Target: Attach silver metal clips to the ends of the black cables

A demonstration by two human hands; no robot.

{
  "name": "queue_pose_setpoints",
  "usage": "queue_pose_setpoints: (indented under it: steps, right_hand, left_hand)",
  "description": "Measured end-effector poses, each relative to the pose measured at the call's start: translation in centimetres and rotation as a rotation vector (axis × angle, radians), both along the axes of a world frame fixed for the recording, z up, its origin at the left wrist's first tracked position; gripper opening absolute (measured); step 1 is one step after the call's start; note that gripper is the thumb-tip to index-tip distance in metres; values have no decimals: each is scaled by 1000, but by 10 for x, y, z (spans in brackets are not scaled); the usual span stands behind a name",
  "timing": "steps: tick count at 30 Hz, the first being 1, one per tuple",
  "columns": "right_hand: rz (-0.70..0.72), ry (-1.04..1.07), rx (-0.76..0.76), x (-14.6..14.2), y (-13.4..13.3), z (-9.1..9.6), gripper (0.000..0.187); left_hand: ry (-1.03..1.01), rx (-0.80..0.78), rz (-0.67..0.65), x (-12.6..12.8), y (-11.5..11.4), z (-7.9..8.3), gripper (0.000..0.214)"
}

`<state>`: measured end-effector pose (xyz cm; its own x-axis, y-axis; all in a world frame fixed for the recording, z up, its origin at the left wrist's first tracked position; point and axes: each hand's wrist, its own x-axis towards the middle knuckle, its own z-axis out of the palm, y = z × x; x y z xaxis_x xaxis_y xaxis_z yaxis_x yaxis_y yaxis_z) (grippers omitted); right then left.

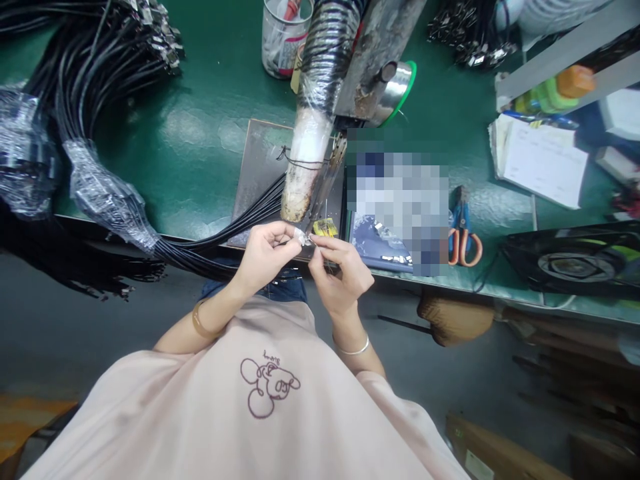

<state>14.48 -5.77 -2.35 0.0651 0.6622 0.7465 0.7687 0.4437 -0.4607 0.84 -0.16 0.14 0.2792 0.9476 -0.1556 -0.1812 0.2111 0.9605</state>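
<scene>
My left hand (267, 253) is closed in a pinch on a small silvery cable connector (307, 240) at the table's front edge. Something white covers the tip of one of its fingers. From the right, my right hand (344, 270) meets it, thumb and forefinger pinched close to the connector; what exactly lies between them is too small to make out. Black cables (220, 233) run from a plastic-wrapped bundle on the left past my left hand onto a dark board (260, 150). Just behind the fingers lies a small yellow piece (325, 228).
A wrapped duct (306, 157) and metal stand (375, 60) reach down close above my hands. A solder-like wire spool (395, 97) and a cup (286, 37) stand behind. Orange-handled scissors (464, 245), blue-handled pliers (461, 210), a fan (575, 260) and papers (543, 160) lie right.
</scene>
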Motion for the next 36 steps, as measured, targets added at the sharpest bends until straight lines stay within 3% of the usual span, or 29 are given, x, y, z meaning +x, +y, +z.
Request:
queue_pose_setpoints:
  steps: [9,36]
  right_hand:
    - [23,14,4,2,1,0,23]
    - [45,-53,-19,4,1,7,21]
  left_hand:
    - [-32,-39,-20,-1,1,-1,7]
    - [76,50,40,-3,-3,-4,11]
